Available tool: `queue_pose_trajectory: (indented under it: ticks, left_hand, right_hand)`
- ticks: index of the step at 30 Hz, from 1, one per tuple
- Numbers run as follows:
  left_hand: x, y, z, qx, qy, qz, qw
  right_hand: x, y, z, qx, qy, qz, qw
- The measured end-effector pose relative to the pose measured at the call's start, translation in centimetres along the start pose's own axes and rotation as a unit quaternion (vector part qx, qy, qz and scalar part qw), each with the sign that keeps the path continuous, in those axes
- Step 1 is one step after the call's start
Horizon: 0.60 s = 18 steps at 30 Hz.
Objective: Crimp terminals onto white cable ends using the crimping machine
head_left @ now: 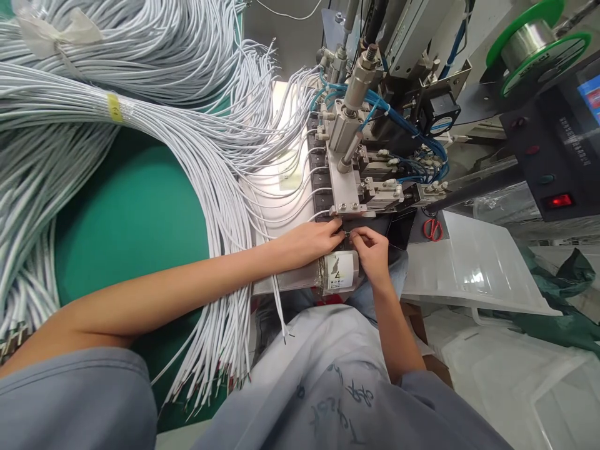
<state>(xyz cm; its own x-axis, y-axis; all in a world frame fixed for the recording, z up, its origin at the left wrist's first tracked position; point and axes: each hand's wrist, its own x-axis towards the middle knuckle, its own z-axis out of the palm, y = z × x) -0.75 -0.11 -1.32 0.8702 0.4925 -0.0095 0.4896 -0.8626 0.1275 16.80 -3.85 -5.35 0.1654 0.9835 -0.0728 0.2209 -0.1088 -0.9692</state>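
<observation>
My left hand (pixel 312 242) reaches in to the front end of the machine's row of black clamps (pixel 320 181), its fingers closed on what looks like the end of a white cable. Close beside it, my right hand (pixel 372 251) pinches thumb and forefinger at thin wire ends (pixel 347 234) between the two hands. The fingertips hide most of the wires. Several white cables (pixel 284 199) run from a big bundle (pixel 187 144) into the clamps. Just below my hands sits a roll with a white label (pixel 340 272).
The metal machine (pixel 345 181) with blue air hoses stands directly ahead. A solder wire spool (pixel 529 47) hangs at upper right above a control box (pixel 557 144). Red-handled scissors (pixel 432 229) lie on the right. Cable bundles cover much of the green mat (pixel 131 200).
</observation>
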Motion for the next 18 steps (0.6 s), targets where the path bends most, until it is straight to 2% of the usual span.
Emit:
queue_pose_trajectory:
  ticks: [4,11,18]
  left_hand:
    - [-0.1,0.0,0.1,0.000,0.010,0.002,1.000]
    - [0.0,0.0,-0.1,0.004,0.001,0.000,1.000]
    - [0.0,0.0,-0.2,0.004,0.001,0.003,1.000]
  right_hand:
    - [-0.5,0.2,0.1,0.003,0.016,-0.019,1.000]
    - [-0.4,0.1,0.4,0.034,0.041,0.037,0.998]
    - [-1.2,-0.4,0.4,0.035,0.055,0.017,0.998]
